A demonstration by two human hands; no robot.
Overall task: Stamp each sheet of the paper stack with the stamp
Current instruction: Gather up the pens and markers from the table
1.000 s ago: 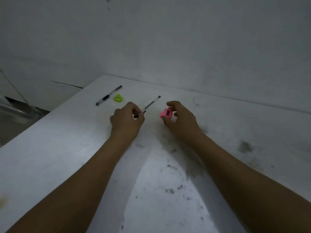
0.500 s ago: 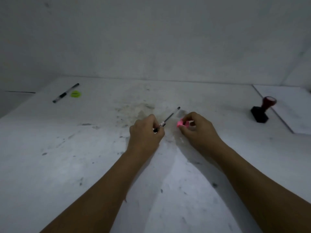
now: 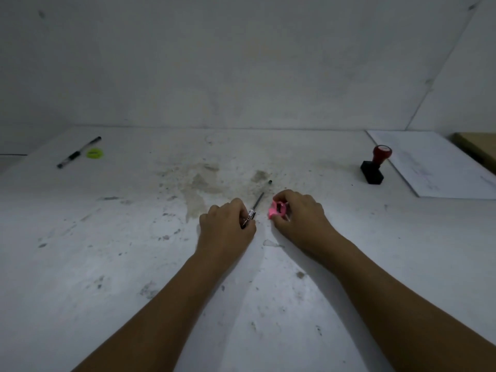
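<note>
A stamp (image 3: 373, 166) with a black block base and a red knob stands on the white table at the right, apart from both hands. Just right of it lies the white paper stack (image 3: 440, 167). My left hand (image 3: 225, 226) is closed on a thin black pen (image 3: 255, 206) that points up and to the right. My right hand (image 3: 298, 216) pinches a small pink plastic piece (image 3: 277, 209). Both hands rest low over the table's middle, close together.
A second black pen (image 3: 79, 152) and a small lime-green ring-shaped piece (image 3: 94, 153) lie at the far left of the stained table (image 3: 134, 237). A brown flat object (image 3: 477, 146) sits past the paper at the right edge. A grey wall backs the table.
The view has swung right since a second ago, bringing the stamp and paper stack into sight. Both hands keep their grips and have moved little relative to each other.
</note>
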